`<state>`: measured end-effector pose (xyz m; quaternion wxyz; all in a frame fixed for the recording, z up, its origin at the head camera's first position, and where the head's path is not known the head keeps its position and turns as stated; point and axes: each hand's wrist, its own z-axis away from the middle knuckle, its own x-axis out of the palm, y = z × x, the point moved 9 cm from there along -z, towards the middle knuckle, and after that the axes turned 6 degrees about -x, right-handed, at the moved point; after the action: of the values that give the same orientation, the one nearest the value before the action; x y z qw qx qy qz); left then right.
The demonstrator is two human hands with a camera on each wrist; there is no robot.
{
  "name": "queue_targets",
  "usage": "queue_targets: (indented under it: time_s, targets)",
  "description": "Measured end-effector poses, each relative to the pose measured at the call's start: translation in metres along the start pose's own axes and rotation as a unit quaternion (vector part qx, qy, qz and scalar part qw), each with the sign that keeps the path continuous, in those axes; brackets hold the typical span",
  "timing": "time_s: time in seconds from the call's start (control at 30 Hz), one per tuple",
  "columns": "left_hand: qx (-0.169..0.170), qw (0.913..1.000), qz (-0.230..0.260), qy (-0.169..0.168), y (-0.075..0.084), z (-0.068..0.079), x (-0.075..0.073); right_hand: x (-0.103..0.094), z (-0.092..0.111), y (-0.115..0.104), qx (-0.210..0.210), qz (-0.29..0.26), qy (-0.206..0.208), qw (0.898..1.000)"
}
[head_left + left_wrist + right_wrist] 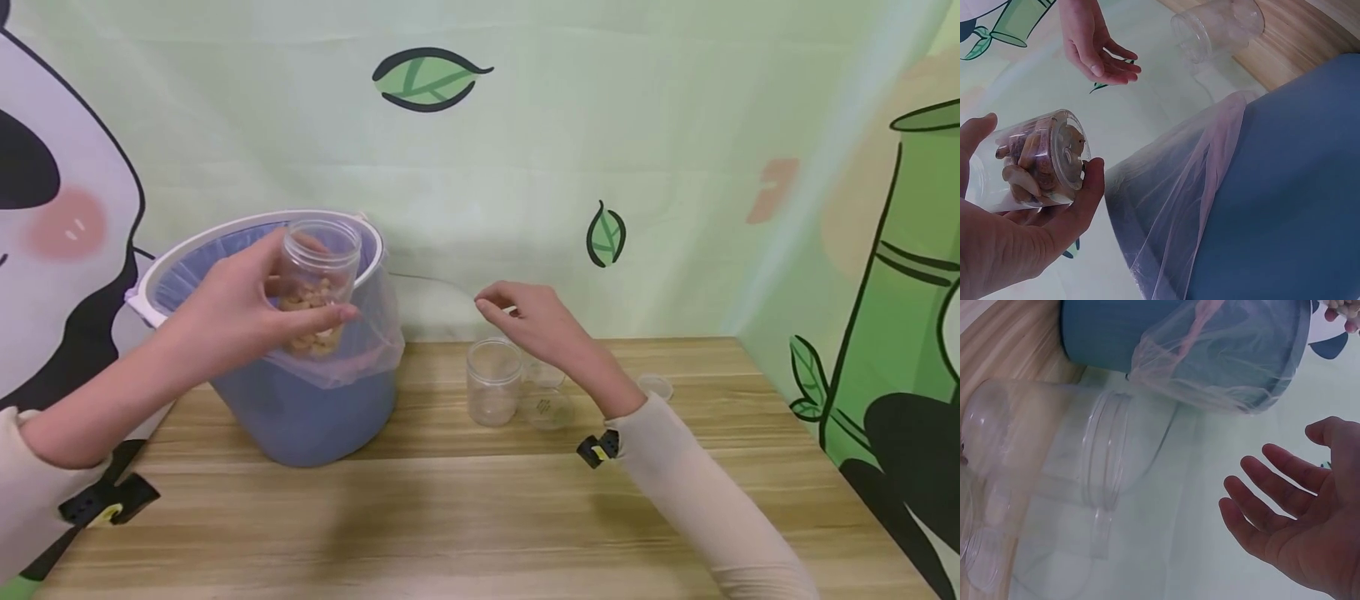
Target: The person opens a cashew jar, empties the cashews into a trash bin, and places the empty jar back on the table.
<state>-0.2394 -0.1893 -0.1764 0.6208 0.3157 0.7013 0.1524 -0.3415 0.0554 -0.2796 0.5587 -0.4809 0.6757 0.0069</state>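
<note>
My left hand (243, 292) grips a clear plastic jar (322, 279) by its side, over the front rim of the blue bin. Its mouth faces up and shows no lid. Tan and brown pieces, perhaps nuts or dried snacks, fill its lower part; in the left wrist view the jar's contents (1035, 159) show through the wall. My right hand (536, 321) hovers above a second clear jar (492, 387), which stands upright on the table with nothing visible inside. In the right wrist view the right hand (1310, 512) has loosely bent fingers and holds nothing.
The blue bin (322, 425), lined with a thin translucent bag (375, 346), stands at the table's left. Beside the standing jar lie a clear round lid (547, 410) and other clear pieces. Another small lid (655, 386) lies farther right. A printed cloth (525, 125) hangs behind.
</note>
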Motion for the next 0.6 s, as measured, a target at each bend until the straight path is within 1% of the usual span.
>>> queue_targets:
  time_s: [0.3, 0.6]
  targets:
    - [0.002, 0.9999, -0.010, 0.000, 0.000, -0.002, -0.004, 0.004, -0.009, -0.009, -0.010, -0.005, 0.000, 1.000]
    - [-0.009, 0.9996, -0.024, 0.016, 0.002, -0.002, -0.011, 0.011, -0.019, -0.025, -0.022, -0.016, -0.007, 1.000]
